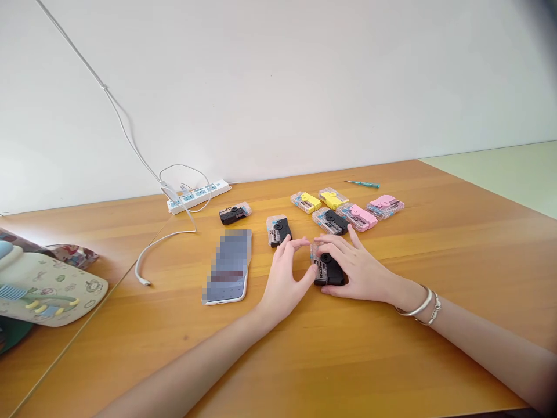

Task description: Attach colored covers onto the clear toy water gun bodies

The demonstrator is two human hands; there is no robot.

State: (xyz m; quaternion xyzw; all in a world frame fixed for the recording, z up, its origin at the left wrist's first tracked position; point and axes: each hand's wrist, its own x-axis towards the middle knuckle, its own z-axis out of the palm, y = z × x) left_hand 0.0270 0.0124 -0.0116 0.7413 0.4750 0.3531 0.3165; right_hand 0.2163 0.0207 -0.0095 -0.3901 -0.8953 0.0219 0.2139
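Observation:
My right hand (357, 268) curls over a small clear-and-black plastic case (331, 271) with a round black hub, fingers along its top and thumb at its lower edge; it lies on the table. My left hand (289, 270) is beside it, thumb and fingers apart, the thumb tip by the case's left edge. Just beyond the left fingers is another clear-and-black case (279, 230). A third black case (331, 220) lies beyond my right fingers, next to a pink one (359, 216). What the cases are, I cannot tell.
Further back lie yellow cases (307, 202), a second pink case (386, 205), a teal-handled screwdriver (365, 184) and another black case (235, 213). Left are a phone (228, 267), a power strip (200, 196), a white cable (141, 273) and a patterned cream object (56, 287).

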